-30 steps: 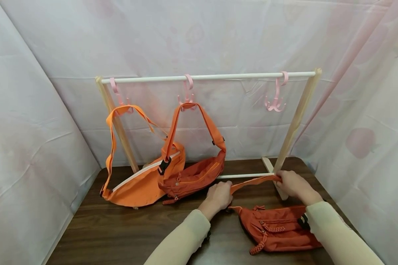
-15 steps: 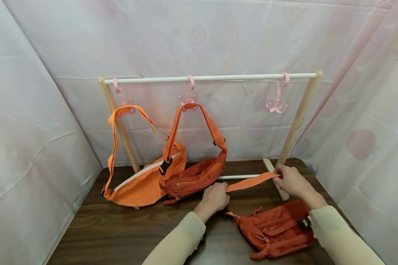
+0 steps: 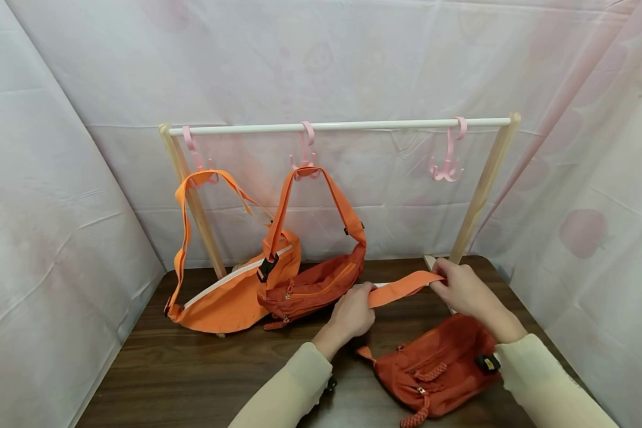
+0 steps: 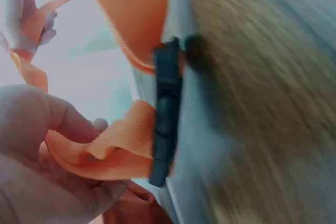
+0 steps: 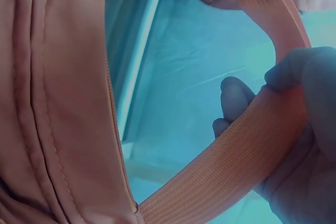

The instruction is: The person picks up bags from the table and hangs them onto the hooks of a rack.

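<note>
A rust-red waist bag point(image 3: 438, 365) with braided zipper pulls rests low at the front right in the head view. Its orange strap point(image 3: 403, 289) is stretched between both hands. The left hand point(image 3: 350, 310) grips one part of the strap, with a black buckle point(image 4: 167, 108) close by in the left wrist view. Farther right, the right hand point(image 3: 462, 291) pinches the strap between thumb and fingers. In the right wrist view the strap point(image 5: 226, 166) runs from the bag point(image 5: 73, 98) up through that hand. Part of the bag is covered by the right forearm.
A rack with a white top rail point(image 3: 374, 125) stands at the back. An orange waist bag point(image 3: 230, 300) and another rust-red one point(image 3: 312, 285) hang by straps from the left and middle pink hooks. The right pink hook point(image 3: 446, 166) carries no bag. Curtains surround the table point(image 3: 155, 368).
The right hand has risen slightly and moved a little left, still pinching the strap. The waist bag has tilted and shifted left, its right end lifting. The hanging bags stay put.
</note>
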Tool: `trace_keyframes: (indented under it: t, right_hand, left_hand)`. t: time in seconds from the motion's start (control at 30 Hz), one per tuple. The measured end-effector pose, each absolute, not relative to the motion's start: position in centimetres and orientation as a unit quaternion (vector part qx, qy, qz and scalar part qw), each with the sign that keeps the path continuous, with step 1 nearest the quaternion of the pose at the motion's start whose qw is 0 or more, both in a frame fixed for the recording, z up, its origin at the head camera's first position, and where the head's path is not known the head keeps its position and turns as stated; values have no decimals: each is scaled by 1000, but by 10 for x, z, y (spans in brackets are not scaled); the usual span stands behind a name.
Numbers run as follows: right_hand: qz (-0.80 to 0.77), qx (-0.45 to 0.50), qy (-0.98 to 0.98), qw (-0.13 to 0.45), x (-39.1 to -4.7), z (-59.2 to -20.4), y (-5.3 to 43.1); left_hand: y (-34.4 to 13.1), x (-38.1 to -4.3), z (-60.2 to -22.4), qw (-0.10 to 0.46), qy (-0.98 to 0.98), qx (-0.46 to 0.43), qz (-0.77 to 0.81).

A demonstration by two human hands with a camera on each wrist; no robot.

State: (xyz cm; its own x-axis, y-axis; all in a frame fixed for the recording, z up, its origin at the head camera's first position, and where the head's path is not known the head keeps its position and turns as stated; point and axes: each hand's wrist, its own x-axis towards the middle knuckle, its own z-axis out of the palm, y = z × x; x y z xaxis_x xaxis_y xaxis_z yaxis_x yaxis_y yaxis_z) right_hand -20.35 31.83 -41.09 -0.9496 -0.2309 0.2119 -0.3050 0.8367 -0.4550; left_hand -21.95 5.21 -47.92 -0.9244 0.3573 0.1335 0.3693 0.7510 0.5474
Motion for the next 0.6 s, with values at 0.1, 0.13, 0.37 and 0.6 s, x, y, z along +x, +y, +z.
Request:
trace_keyframes:
  t: [0.1, 0.13, 0.37, 0.6]
  right_hand:
    - [251, 149, -953, 82, -201, -405, 311]
    - [251, 151, -952, 84, -200, -404, 309]
    - [245, 168, -950, 96, -197, -396, 297]
    - [247, 170, -950, 90, -196, -392, 295]
  left_hand:
    - [56, -216, -472, 10, -924, -199, -326]
    - [58, -215, -469, 10, -919, -202, -338]
    - [68, -208, -448, 21, -886, -239, -397]
    - [73, -206, -435, 49, -859, -273, -431]
